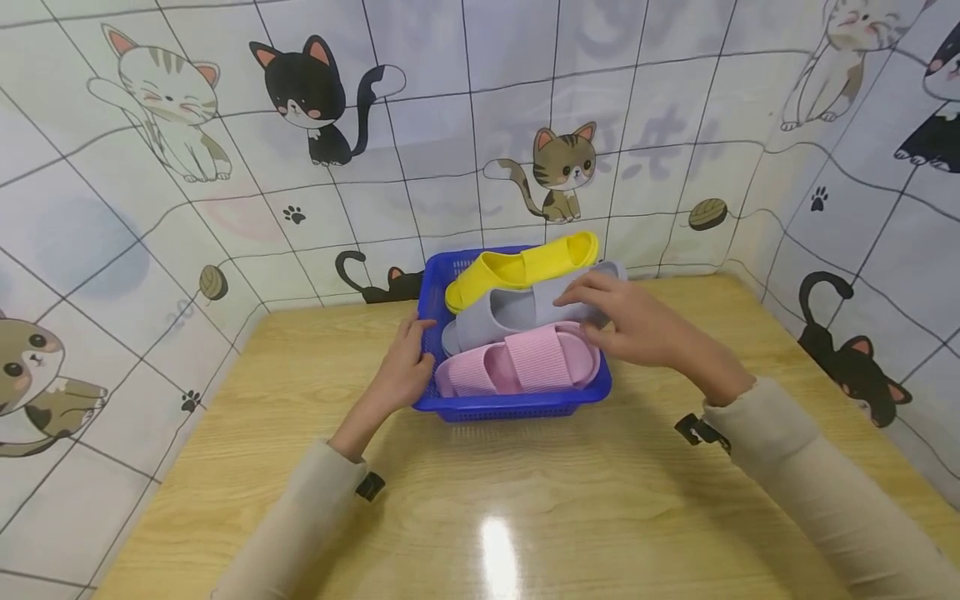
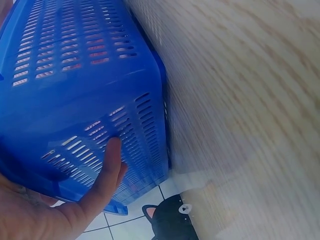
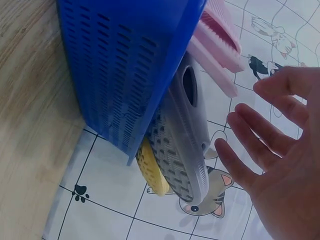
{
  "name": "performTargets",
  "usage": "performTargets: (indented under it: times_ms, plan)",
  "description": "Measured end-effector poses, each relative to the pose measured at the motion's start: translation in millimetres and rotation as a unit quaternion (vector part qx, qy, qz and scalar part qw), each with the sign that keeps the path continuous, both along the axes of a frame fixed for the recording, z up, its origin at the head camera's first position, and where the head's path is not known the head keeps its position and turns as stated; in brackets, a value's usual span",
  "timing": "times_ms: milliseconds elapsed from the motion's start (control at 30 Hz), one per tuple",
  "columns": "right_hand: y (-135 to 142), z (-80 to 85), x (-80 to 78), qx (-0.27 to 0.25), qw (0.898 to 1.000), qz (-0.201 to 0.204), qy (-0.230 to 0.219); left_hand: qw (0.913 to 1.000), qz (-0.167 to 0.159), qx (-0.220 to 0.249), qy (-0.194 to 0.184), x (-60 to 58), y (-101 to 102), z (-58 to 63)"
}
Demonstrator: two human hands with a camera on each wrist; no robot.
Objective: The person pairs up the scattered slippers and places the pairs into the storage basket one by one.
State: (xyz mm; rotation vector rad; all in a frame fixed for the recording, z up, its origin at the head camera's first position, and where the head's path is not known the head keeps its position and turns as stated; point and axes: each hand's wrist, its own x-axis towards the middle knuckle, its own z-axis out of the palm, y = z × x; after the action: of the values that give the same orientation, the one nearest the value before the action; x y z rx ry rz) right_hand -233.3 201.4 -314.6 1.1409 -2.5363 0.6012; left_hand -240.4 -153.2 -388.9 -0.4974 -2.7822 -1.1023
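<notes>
A blue plastic basket [image 1: 510, 408] with slotted walls holds slippers side by side: a yellow slipper [image 1: 547, 260] at the back, a grey slipper [image 1: 472, 325] in the middle and a pink slipper [image 1: 536, 360] in front. My left hand [image 1: 401, 367] holds the basket's left rim. In the left wrist view a finger [image 2: 107, 172] lies along the slotted outer wall. Over the right ends of the grey and pink slippers hovers my right hand [image 1: 633, 325], its fingers spread and loosely bent. The right wrist view shows a gap between those fingers [image 3: 250, 135] and the grey slipper [image 3: 185, 135].
The basket stands on a wood-grain table [image 1: 480, 483], close to the back wall [image 1: 450, 192]. Tile lines and cartoon cats cover the walls on three sides. A black clip [image 1: 701, 432] hangs at the right sleeve, another clip [image 1: 370, 486] at the left.
</notes>
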Motion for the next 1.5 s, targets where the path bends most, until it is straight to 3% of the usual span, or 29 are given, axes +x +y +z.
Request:
performTargets:
  times_ms: [267, 433, 833, 1100, 1267, 1500]
  plan:
    - [-0.9, -7.7, -1.3, -0.005, 1.0, 0.0, 0.013, 1.0, 0.007, -0.005, -0.003, 5.1, -2.1, -8.6]
    - [1.6, -3.7, -5.2, -0.01, 1.0, -0.001, 0.028, 0.9996, 0.022, -0.005, -0.015, 9.3, -2.0, -11.7]
    - [25.2, 1.5, -8.9, -0.03, 0.998, -0.053, 0.033, 0.9996, 0.01, -0.019, -0.016, 9.1, -0.2, -10.9]
    - [35.2, 14.7, -10.6, -0.064, 0.996, -0.039, 0.051, 0.9971, -0.008, -0.059, -0.047, 8.7, -6.2, -0.2]
    - [44.6, 26.4, -14.9, -0.043, 0.994, -0.063, 0.075, 0.9967, 0.006, -0.068, -0.043, -3.4, -19.9, 16.6]
    - [70.6, 40.3, -26.8, 0.002, 0.987, -0.159, 0.001, 0.9925, 0.05, -0.108, 0.027, -44.0, -60.5, 45.9]
